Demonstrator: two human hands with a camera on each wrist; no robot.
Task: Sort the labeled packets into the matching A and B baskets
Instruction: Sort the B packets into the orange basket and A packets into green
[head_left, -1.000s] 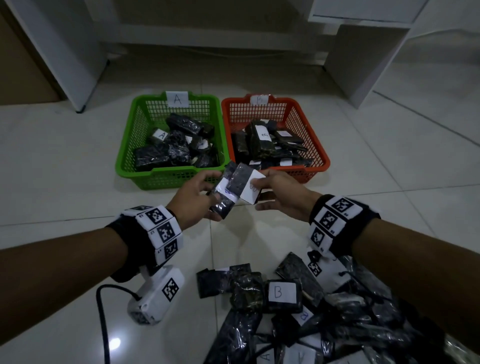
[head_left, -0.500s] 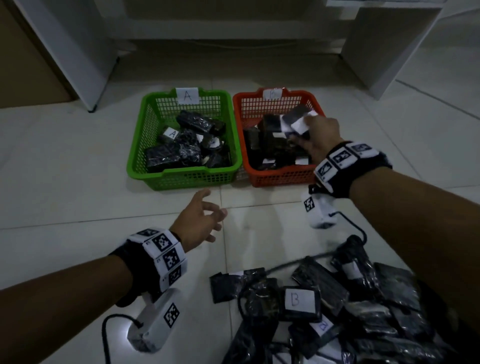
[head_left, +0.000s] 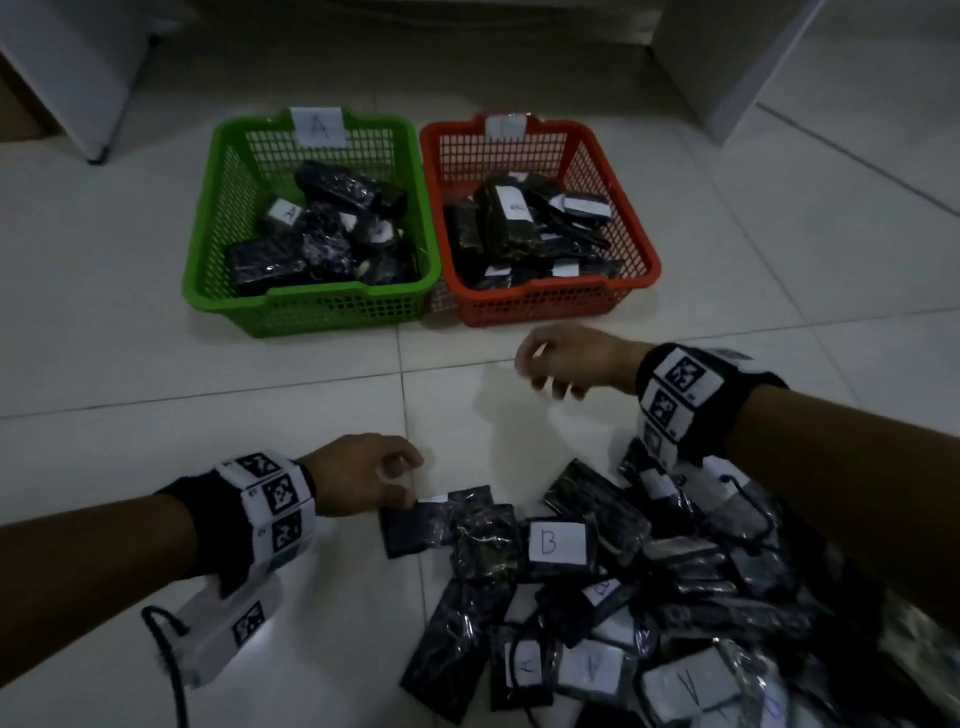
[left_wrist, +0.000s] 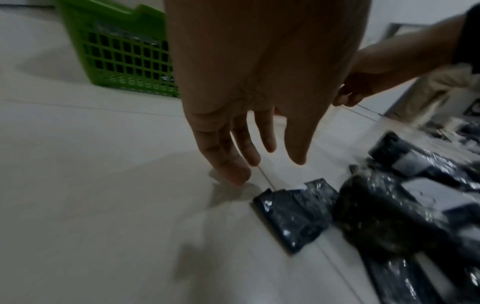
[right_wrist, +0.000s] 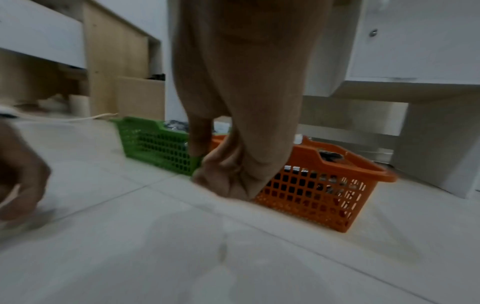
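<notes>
1. Reaching down toward the heap, the left hand (head_left: 363, 470) hangs just above the white tiled floor (head_left: 130, 364) with its fingers (left_wrist: 233, 164) straight and apart, holding nothing; its fingertips are just beside the nearest small black glossy plastic packet (head_left: 415, 525), not yet touching it.
2. The right hand (head_left: 566, 358) hovers over the floor in front of the orange plastic mesh basket (head_left: 540, 306), fingers loosely curled and empty.
3. The unsorted packets lie in a loose overlapping pile (head_left: 649, 571) near the person, several showing white paper labels, among them one marked B (head_left: 557, 541).
4. The green plastic mesh basket (head_left: 311, 312) tagged A and the orange one beside it each already hold packets.
5. Judging by the crinkled, shiny wrap, each packet is probably light, fairly soft and somewhat slippery, so a flat push would likely only slide it on the tile.
6. A thumb-and-finger pinch across the nearest packet's free edge looks best; its label is mostly hidden, so it needs turning to read.
</notes>
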